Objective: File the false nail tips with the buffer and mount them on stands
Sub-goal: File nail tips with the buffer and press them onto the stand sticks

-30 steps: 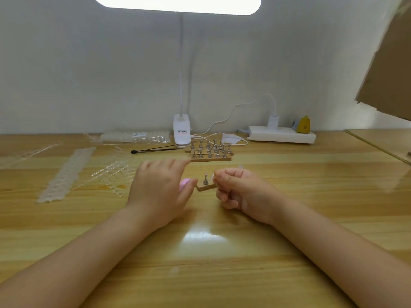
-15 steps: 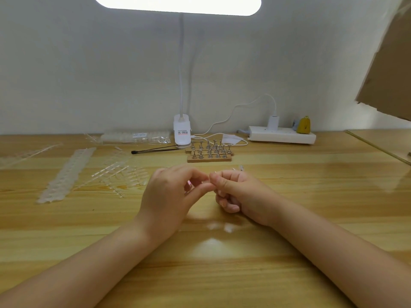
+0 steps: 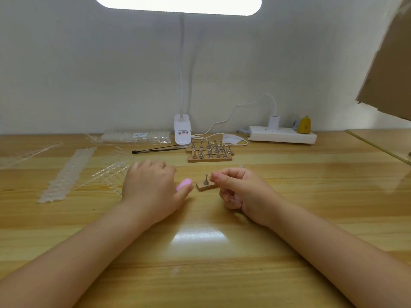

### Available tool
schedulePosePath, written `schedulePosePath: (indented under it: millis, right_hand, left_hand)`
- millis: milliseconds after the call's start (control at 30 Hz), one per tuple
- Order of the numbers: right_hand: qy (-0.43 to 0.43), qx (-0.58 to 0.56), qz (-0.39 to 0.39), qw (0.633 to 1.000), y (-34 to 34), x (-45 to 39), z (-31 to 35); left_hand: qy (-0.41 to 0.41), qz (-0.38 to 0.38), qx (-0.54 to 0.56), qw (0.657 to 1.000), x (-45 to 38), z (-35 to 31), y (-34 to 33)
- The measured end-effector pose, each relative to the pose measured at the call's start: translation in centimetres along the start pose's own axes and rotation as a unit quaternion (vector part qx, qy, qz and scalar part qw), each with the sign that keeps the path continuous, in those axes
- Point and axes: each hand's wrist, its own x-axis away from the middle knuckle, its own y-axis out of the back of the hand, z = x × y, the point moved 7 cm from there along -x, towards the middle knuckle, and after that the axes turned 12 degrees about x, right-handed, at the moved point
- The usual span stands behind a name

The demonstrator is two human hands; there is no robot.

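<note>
Both hands are rested on the wooden table (image 3: 200, 252). A pink buffer (image 3: 184, 184) is kept under the left hand (image 3: 151, 187), though the grip on it cannot be told. The right hand (image 3: 242, 190) is pinched closed, presumably on a clear nail tip too small to be made out, just beside a single stand (image 3: 206, 180) on its small wooden base (image 3: 205, 186). Mounting appears to be the step in hand; careful alignment onto the stand's head is called for next. More stands (image 3: 210, 151) are lined up behind.

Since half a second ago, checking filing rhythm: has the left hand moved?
Yes. The left hand pulled left, away from the right hand, uncovering the small stand.
</note>
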Motion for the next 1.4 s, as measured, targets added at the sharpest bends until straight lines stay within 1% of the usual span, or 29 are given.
schedulePosePath:
  millis: [33, 100, 167, 200, 233, 267, 333, 367, 433, 467, 567, 600, 667, 733, 800, 867, 933, 1000, 1067, 1100, 1167, 1233, 1267, 1333, 1400]
  right_hand:
    - [-0.006, -0.003, -0.006, 1.0, 0.1, 0.0, -0.1]
    - [-0.011, -0.01, -0.007, 1.0, 0.1, -0.1, 0.0]
    - [-0.008, -0.021, 0.0, 1.0, 0.1, 0.0, 0.0]
    - [-0.005, -0.024, 0.002, 1.0, 0.0, 0.0, 0.0]
    - [-0.002, -0.025, 0.004, 1.0, 0.0, 0.0, 0.0]
    - [0.001, -0.023, 0.003, 1.0, 0.0, 0.1, 0.1]
    - [0.009, -0.021, 0.002, 1.0, 0.0, 0.0, 0.1]
    - [0.013, -0.019, 0.005, 1.0, 0.0, 0.0, 0.1]
    - [0.021, -0.017, 0.017, 1.0, -0.1, 0.1, 0.2]
    - [0.022, -0.016, 0.025, 0.999, -0.2, 0.1, 0.2]
    - [0.021, -0.02, 0.04, 0.999, -0.2, 0.2, 0.3]
    - [0.021, -0.021, 0.04, 0.999, -0.2, 0.2, 0.2]
    - [0.023, -0.019, 0.039, 0.999, -0.2, 0.2, 0.2]
    - [0.024, -0.012, 0.04, 0.999, -0.2, 0.2, 0.2]
    - [0.019, -0.012, 0.041, 0.999, -0.1, 0.2, 0.2]
    - [0.018, -0.029, 0.044, 0.998, 0.0, 0.2, 0.3]
    - [0.021, -0.035, 0.047, 0.998, -0.1, 0.3, 0.3]
    - [0.025, -0.024, 0.052, 0.998, -0.3, 0.3, 0.3]
    - [0.027, -0.012, 0.057, 0.998, -0.4, 0.3, 0.4]
    - [0.025, -0.013, 0.061, 0.998, -0.4, 0.3, 0.5]
    - [0.014, -0.037, 0.062, 0.997, -0.3, 0.3, 0.4]
    - [0.012, -0.047, 0.058, 0.997, -0.2, 0.3, 0.4]
    - [0.014, -0.041, 0.06, 0.997, -0.3, 0.3, 0.4]
    - [0.021, -0.026, 0.066, 0.997, -0.5, 0.3, 0.4]
    - [0.024, -0.018, 0.071, 0.997, -0.5, 0.2, 0.4]
  left_hand:
    - [0.005, 0.019, -0.021, 1.0, 0.0, 0.2, -0.5]
    - [0.004, 0.035, -0.01, 0.999, -0.1, 0.3, -1.0]
    - [-0.005, 0.001, 0.034, 0.999, -0.1, 0.1, -0.6]
    - [-0.016, -0.041, 0.081, 0.996, 0.0, 0.0, 0.0]
    - [-0.039, -0.09, 0.145, 0.985, 0.2, -0.5, 0.8]
    - [-0.071, -0.129, 0.214, 0.966, 0.6, -1.0, 1.6]
    - [-0.136, -0.153, 0.307, 0.929, 1.1, -2.6, 2.7]
    - [-0.169, -0.149, 0.324, 0.919, 1.4, -3.5, 3.0]
    - [-0.214, -0.137, 0.308, 0.917, 1.8, -4.5, 2.8]
    - [-0.217, -0.136, 0.288, 0.923, 1.9, -4.5, 2.5]
    - [-0.188, -0.157, 0.237, 0.94, 1.7, -3.1, 2.3]
    - [-0.191, -0.169, 0.237, 0.937, 1.7, -3.0, 2.4]
    - [-0.218, -0.188, 0.263, 0.921, 2.0, -3.6, 2.8]
    - [-0.247, -0.183, 0.264, 0.914, 2.2, -4.7, 2.8]
    - [-0.249, -0.162, 0.23, 0.927, 2.2, -4.9, 2.5]
    - [-0.227, -0.162, 0.21, 0.937, 2.0, -4.1, 2.5]
    - [-0.224, -0.185, 0.224, 0.93, 2.0, -3.8, 3.1]
    - [-0.259, -0.203, 0.243, 0.913, 2.5, -4.7, 3.6]
    - [-0.291, -0.2, 0.223, 0.909, 2.8, -5.7, 3.4]
    - [-0.29, -0.194, 0.203, 0.915, 2.7, -5.7, 3.1]
    - [-0.259, -0.195, 0.17, 0.931, 2.2, -4.6, 2.6]
    - [-0.233, -0.208, 0.171, 0.935, 1.9, -3.7, 2.7]
    - [-0.237, -0.218, 0.182, 0.929, 2.1, -3.7, 2.9]
    - [-0.275, -0.235, 0.205, 0.909, 2.6, -4.7, 3.4]
    - [-0.299, -0.222, 0.204, 0.905, 2.9, -5.5, 3.4]
